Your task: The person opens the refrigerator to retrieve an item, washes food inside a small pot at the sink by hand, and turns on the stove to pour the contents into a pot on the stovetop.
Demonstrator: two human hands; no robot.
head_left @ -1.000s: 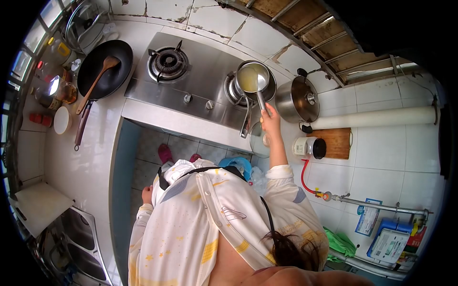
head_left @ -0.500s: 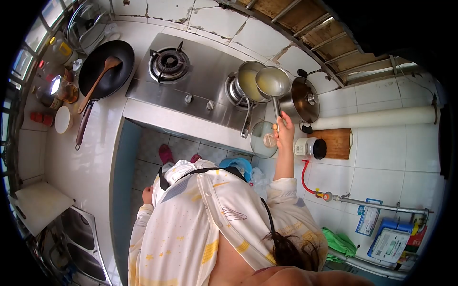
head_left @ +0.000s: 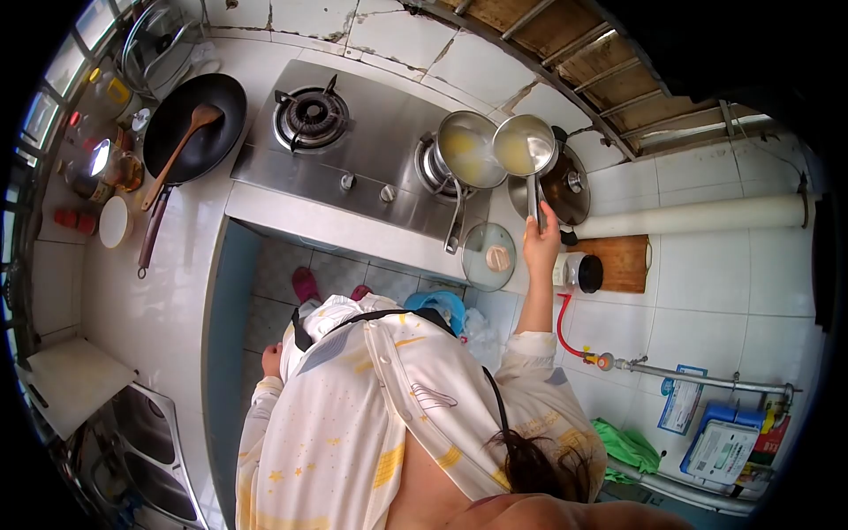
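Note:
My right hand (head_left: 541, 237) is closed round the handle of a metal ladle (head_left: 523, 146) with a wide, deep bowl. Yellowish liquid shows in the bowl. The ladle is held just right of a saucepan (head_left: 468, 150), which stands on the right burner with pale yellow liquid inside. Partly behind the ladle is a larger lidded pot (head_left: 565, 185). Below the saucepan, a glass lid (head_left: 481, 256) lies at the counter's front edge. My left hand (head_left: 272, 360) hangs by my side near the counter edge; its fingers are partly hidden by my clothing.
The gas stove (head_left: 371, 124) has a bare left burner. A black wok (head_left: 199, 110) with a wooden spatula (head_left: 187, 146) rests on the left counter, beside several bottles. At right are a black-lidded jar (head_left: 587, 274) and a wooden board (head_left: 623, 265). A sink (head_left: 150, 424) is lower left.
My right hand has moved the ladle right, from over the saucepan's rim to beside it, and its bowl has turned. The glass lid is less covered. The left hand has barely moved.

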